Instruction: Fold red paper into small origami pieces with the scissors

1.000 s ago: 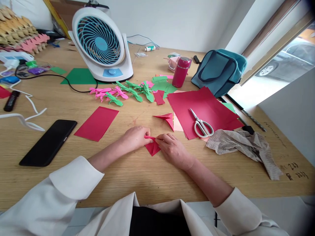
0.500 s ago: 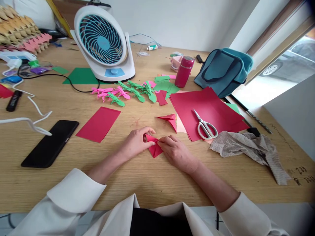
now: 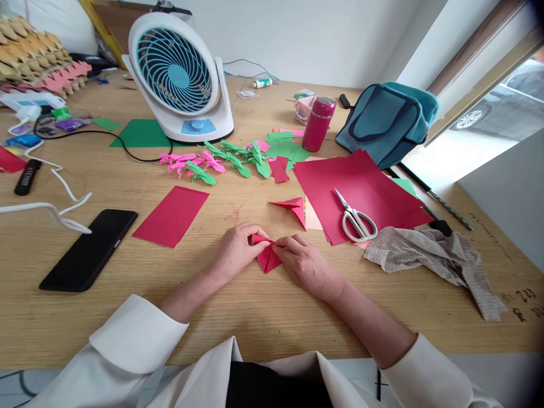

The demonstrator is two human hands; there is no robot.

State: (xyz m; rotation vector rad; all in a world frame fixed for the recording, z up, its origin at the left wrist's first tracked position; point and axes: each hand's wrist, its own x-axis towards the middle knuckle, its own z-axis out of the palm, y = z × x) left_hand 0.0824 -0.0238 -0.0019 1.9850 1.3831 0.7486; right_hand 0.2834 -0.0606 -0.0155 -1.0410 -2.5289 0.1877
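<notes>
A small piece of folded red paper (image 3: 267, 260) lies near the middle of the table, its creased point toward me. My left hand (image 3: 238, 249) pinches its upper left edge between thumb and index finger. My right hand (image 3: 304, 263) grips the upper right side, fingers curled, covering part of the paper. The fingertips of both hands almost meet at the top fold. Just beyond them rests another folded red paper piece (image 3: 295, 209) with pointed ends. A red paper rectangle (image 3: 172, 216) lies to the left of my hands.
White-handled scissors (image 3: 357, 221) lie on large red sheets (image 3: 382, 195) at the right, beside a crumpled cloth (image 3: 416, 249). A black phone (image 3: 89, 249) is at left. Behind are folded green and pink paper figures (image 3: 221, 158), a fan (image 3: 182, 73), a red flask (image 3: 318, 124) and a teal bag (image 3: 386, 124).
My left hand's thumb and fingers have closed in toward the top fold of the red paper. My right hand stays nearly where it was.
</notes>
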